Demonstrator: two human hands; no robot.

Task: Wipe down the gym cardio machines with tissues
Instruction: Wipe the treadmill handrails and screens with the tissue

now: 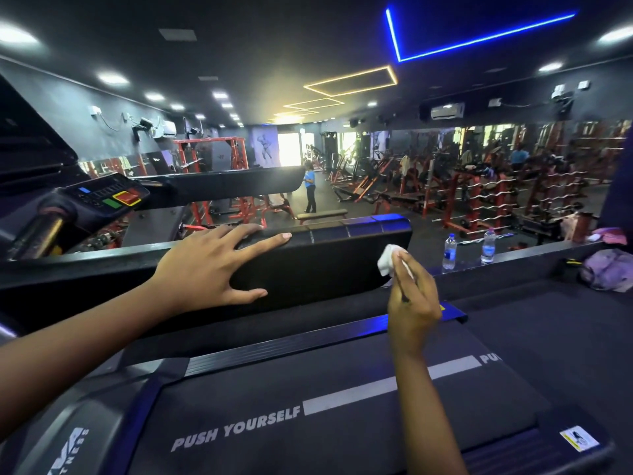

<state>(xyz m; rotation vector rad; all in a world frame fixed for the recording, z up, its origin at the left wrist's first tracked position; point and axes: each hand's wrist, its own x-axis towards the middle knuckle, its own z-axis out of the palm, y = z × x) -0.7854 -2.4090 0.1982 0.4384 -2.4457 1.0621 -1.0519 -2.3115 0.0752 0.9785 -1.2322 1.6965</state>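
Left hand [205, 269] flat, fingers [267, 243] spread, braced the long black treadmill side rail [325, 265]. Right hand [412, 303] pinched a crumpled white tissue [388, 260] at the rail's end; firm overlapping strokes advised.

- Two hands were in view: one left hand [202, 269] and one right hand [411, 303].
- One white tissue [388, 260] was counted.
- One treadmill belt [308, 389] showed.
- Two black side rails [325, 258] were seen.
- One control console [102, 197] was visible.
- Two water bottles [449, 252] were there.
- Two wall air conditioners [447, 111] were counted.
- One person [310, 186] in blue stood apart.
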